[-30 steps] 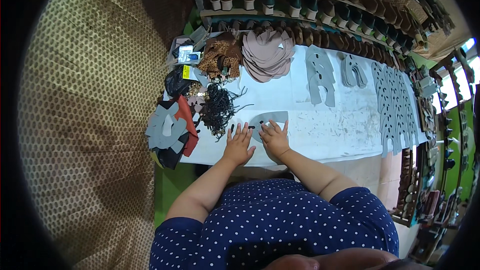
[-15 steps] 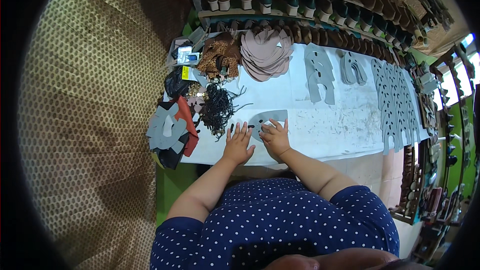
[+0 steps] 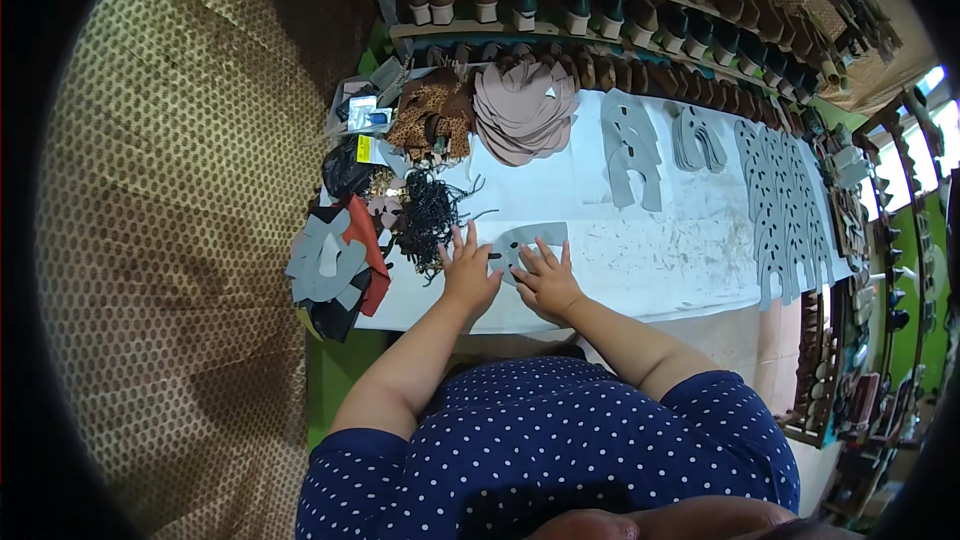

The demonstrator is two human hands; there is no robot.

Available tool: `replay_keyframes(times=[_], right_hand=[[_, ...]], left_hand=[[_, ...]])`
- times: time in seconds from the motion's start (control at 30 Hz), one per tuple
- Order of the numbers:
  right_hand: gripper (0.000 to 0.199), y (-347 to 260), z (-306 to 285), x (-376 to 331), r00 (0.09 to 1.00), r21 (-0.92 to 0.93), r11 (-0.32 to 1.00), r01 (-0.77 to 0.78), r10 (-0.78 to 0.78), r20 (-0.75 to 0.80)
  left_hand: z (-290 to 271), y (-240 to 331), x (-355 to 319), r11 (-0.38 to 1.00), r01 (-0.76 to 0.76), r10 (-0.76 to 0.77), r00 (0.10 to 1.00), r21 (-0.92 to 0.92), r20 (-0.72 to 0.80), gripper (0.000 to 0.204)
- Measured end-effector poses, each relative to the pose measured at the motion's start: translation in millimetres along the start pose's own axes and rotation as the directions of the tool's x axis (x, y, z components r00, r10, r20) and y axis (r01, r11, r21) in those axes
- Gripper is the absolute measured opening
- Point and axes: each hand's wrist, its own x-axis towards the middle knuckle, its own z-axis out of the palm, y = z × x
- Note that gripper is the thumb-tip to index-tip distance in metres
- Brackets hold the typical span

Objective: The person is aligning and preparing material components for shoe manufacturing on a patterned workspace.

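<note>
Both hands — left hand (image 3: 468, 270), right hand (image 3: 545, 280) — lie flat, fingers spread, pressing a grey cut-out piece (image 3: 528, 240) onto the white table (image 3: 640, 260).

2 hands (image 3: 470, 275), 1 grey cutout (image 3: 527, 240) beneath them, 1 pink stack (image 3: 522, 110), 1 black cord tangle (image 3: 432, 215)

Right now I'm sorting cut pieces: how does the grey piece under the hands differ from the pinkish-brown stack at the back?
The grey piece lies single and flat under both hands; the pinkish-brown stack is many pieces fanned out, untouched. The grey piece has dark slots; the stack shows none. Both lie on the white table.
</note>
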Motion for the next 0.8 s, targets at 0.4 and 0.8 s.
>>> replay_keyframes(times=[0.4, 0.8], right_hand=[[0.041, -3, -17, 6, 0.979, 0.063, 0.993, -0.098, 0.085, 0.188], [0.042, 0, -13, 12, 0.979, 0.075, 0.991, -0.111, 0.096, 0.178]], left_hand=[[-13, 12, 13, 0.997, 0.062, -0.062, 0.998, -0.039, -0.001, 0.028], [11, 15, 11, 0.957, 0.127, -0.125, 0.992, -0.261, 0.027, 0.012]])
